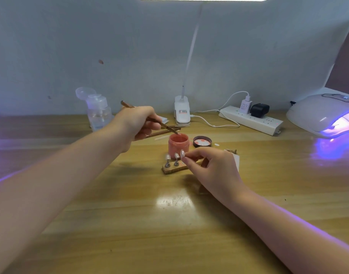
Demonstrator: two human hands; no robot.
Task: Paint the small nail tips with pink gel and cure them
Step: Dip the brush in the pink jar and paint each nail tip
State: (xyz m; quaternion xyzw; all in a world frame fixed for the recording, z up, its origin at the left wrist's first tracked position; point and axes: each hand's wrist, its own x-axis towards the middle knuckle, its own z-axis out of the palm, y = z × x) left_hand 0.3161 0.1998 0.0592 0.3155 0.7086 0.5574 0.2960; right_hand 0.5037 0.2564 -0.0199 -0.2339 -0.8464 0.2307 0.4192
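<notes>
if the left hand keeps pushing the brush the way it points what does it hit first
Most likely the pink gel in the open jar: the left hand angles the brush down-right, tip at the jar mouth. Depth is unclear.

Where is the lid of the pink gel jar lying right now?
In the head view the lid lies upside down on the wooden table, just right of the open pink gel jar and beyond the right hand.
</notes>
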